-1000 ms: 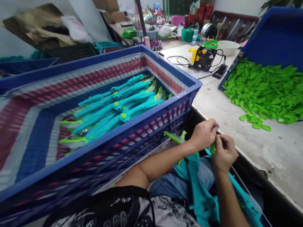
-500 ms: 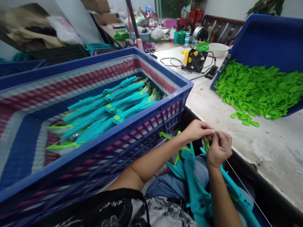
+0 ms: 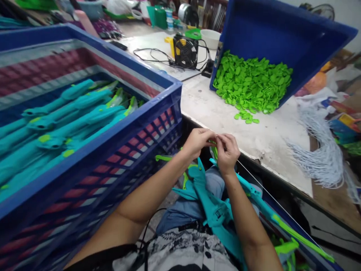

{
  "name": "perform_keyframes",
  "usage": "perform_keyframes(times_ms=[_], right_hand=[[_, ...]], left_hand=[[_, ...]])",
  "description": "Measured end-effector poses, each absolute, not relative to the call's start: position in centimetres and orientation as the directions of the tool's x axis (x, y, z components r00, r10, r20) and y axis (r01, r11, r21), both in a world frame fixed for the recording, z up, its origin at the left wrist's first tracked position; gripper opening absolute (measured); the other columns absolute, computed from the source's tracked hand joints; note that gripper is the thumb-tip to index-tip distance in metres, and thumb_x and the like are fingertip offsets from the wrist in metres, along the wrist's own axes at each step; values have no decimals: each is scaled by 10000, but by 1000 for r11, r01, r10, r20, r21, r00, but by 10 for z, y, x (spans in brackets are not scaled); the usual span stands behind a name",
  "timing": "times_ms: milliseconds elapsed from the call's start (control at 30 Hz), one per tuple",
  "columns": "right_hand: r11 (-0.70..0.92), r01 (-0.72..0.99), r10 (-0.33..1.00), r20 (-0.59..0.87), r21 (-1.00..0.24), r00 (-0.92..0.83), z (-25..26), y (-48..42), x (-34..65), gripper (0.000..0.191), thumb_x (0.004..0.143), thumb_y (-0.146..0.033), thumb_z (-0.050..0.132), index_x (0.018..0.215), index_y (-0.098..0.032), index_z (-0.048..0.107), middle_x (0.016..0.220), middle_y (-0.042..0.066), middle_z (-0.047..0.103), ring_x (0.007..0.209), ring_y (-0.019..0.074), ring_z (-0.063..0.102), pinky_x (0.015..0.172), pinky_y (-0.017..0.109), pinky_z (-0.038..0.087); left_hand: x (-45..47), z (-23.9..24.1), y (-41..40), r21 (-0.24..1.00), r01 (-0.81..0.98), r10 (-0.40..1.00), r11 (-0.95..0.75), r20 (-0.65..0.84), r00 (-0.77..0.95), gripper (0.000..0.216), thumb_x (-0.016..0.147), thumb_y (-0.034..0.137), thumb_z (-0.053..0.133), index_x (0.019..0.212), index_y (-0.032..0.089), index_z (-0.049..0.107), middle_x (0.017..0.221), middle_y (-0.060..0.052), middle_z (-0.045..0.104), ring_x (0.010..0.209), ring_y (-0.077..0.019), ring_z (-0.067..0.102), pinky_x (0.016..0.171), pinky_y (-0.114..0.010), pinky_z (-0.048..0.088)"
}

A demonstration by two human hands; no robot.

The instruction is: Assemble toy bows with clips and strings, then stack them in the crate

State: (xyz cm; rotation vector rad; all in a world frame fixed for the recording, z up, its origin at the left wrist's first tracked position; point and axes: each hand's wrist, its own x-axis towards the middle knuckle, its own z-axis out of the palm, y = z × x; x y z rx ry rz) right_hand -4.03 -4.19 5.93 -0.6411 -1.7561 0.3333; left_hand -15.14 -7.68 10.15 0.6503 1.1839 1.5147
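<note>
My left hand (image 3: 197, 143) and my right hand (image 3: 229, 153) meet above my lap, fingertips pinched together. Between them is the end of a white string (image 3: 269, 192), mostly hidden by the fingers. From my right hand the string runs taut down to the lower right, toward the bright green tip of a turquoise plastic limb (image 3: 254, 190). Across my lap lies a turquoise plastic body (image 3: 203, 195) with green end pieces, apparently a toy bow. Just under my fingers a small green tip (image 3: 214, 153) shows in part.
To my left stands a blue crate (image 3: 169, 88) holding several turquoise toy bows (image 3: 56, 128). On the white table (image 3: 194, 109) a tipped blue bin (image 3: 262, 30) spills green plastic pieces (image 3: 254, 82). A small black fan (image 3: 186, 52) stands behind. White strings (image 3: 318, 150) hang at the right edge.
The view has swung right, bringing the bundle of white strings into sight. Both hands stay pinched together at the string with little visible change.
</note>
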Motion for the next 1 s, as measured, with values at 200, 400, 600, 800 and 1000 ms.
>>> perform_keyframes(times_ms=[200,400,600,800,1000], right_hand=[[841,275,530,810,-465,-252,66,-36,-30,94,898,-163,563,878,-194,649,833,44,664,799,151,640,744,302,539],[736,209,675,721,-644,-154,67,-36,-24,130,901,-172,542,800,-195,622,788,29,645,780,150,619,738,302,519],[632,139,774,613,-762,-159,64,-37,-18,137,896,-219,541,786,-196,620,790,25,635,778,148,611,739,300,515],[620,146,784,597,-771,-172,62,-38,-14,135,893,-237,537,785,-192,605,781,20,633,749,138,601,711,278,507],[675,175,738,653,-717,-171,65,-41,-11,154,910,-230,504,781,-188,578,776,24,616,759,139,587,714,280,489]], left_hand=[[-160,99,-78,998,47,982,-38,46,-185,138,660,152,614,748,114,713,716,-30,696,687,-133,615,696,-253,502],[-159,92,-75,893,401,958,-204,266,-107,190,758,158,578,854,155,742,826,-41,701,757,-138,631,698,-239,490],[-152,92,-75,802,567,917,-188,350,-191,112,791,189,601,779,149,704,700,-14,660,642,-115,574,607,-221,433],[-150,97,-75,708,680,934,-192,343,-94,180,837,257,584,828,183,748,703,-13,616,659,-121,556,625,-236,410],[-148,96,-78,722,669,938,-177,330,-107,189,827,294,588,842,211,757,690,-4,591,634,-121,524,600,-244,387]])
